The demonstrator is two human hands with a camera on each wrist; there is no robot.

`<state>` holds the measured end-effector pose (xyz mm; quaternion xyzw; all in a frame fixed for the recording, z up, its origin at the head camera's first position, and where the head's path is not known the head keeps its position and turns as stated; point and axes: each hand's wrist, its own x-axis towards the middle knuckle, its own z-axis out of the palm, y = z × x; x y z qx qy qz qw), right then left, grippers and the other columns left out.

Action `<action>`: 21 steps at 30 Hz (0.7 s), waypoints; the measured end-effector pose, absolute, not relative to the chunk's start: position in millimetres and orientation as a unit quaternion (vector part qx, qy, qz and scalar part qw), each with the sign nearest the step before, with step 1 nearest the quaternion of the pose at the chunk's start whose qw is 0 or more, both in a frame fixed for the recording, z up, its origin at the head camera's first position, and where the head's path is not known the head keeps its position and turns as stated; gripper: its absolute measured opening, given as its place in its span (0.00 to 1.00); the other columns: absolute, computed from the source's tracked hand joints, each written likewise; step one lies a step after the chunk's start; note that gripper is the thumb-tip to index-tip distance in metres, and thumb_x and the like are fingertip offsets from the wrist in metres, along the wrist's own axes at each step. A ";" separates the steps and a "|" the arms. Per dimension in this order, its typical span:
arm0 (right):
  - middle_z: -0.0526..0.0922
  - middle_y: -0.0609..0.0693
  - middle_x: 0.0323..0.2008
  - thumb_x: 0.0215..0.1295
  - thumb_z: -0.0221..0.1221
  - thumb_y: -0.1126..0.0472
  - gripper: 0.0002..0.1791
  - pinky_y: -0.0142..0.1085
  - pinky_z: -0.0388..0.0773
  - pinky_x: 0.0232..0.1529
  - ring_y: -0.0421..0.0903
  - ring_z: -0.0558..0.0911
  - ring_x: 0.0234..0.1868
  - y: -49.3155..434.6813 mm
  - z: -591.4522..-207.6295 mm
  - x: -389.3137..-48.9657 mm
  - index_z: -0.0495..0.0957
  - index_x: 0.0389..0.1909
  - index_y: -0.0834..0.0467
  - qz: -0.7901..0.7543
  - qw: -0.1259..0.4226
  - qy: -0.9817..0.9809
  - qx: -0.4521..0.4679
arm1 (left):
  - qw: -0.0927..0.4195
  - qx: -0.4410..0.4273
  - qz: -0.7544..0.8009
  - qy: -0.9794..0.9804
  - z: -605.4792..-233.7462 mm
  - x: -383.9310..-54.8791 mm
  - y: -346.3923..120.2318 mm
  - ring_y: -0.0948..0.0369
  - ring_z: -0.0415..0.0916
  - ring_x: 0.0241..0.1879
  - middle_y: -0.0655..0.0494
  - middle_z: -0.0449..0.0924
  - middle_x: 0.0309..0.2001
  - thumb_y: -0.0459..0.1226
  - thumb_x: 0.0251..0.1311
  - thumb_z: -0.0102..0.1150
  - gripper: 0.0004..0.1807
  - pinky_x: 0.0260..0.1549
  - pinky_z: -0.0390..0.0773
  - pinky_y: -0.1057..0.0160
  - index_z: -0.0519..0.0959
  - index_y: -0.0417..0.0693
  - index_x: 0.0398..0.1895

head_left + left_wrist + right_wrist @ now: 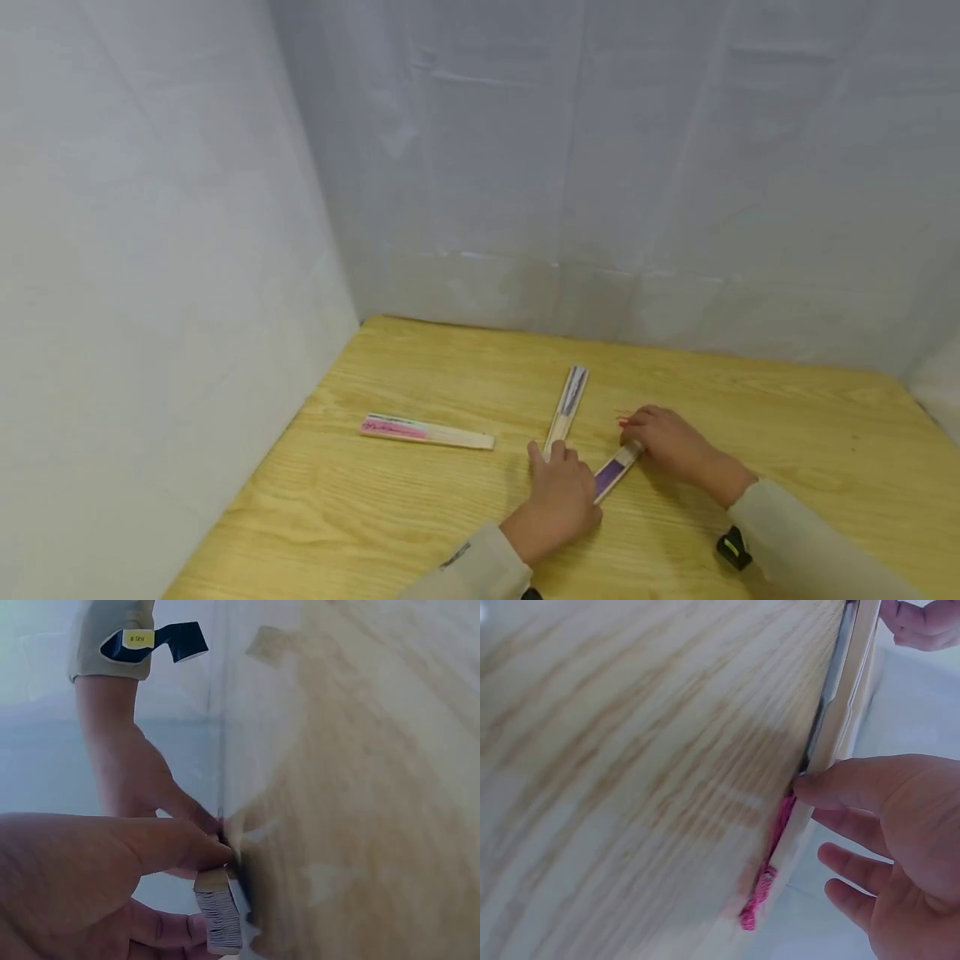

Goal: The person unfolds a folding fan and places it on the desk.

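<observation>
A folded hand fan with a purple section lies slanted low over the table between my two hands. My left hand grips its paper end, and the pleated edge shows between thumb and fingers in the left wrist view. The fan's other end is pinched by my right hand, thumb on the wooden rib. A red tassel hangs from that end. Just beyond my left fingers lies a second folded fan, white with dark purple streaks, its near end partly hidden by the hand.
To the left, a third folded fan with pink and green paper lies on the wood-grain table. White sheeting hangs behind the table and along its left side.
</observation>
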<state>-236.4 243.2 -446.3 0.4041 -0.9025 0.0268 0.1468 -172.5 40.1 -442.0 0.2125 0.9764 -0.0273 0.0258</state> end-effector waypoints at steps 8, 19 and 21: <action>0.82 0.46 0.29 0.43 0.73 0.67 0.12 0.43 0.79 0.37 0.47 0.80 0.33 241.2 -438.1 -230.0 0.81 0.27 0.55 0.010 0.098 -0.907 0.410 | 0.045 0.213 0.099 0.971 -435.3 -187.3 14.6 0.60 0.67 0.30 0.62 0.71 0.20 0.51 0.47 0.71 0.18 0.40 0.66 0.51 0.73 0.54 0.16; 0.75 0.39 0.26 0.52 0.66 0.66 0.10 0.35 0.68 0.26 0.37 0.69 0.25 226.6 -418.5 -207.6 0.77 0.33 0.52 0.131 -0.110 -0.936 0.307 | 0.176 0.235 0.382 0.876 -421.5 -222.1 -39.8 0.61 0.74 0.29 0.57 0.78 0.31 0.40 0.52 0.73 0.14 0.28 0.77 0.63 0.80 0.51 0.41; 0.72 0.38 0.24 0.54 0.65 0.64 0.10 0.33 0.64 0.25 0.36 0.65 0.23 223.7 -415.8 -204.4 0.76 0.34 0.51 0.145 -0.123 -0.932 0.309 | 0.190 0.227 0.432 0.852 -420.3 -226.7 -46.2 0.58 0.77 0.28 0.56 0.80 0.28 0.37 0.54 0.71 0.13 0.30 0.80 0.59 0.81 0.48 0.42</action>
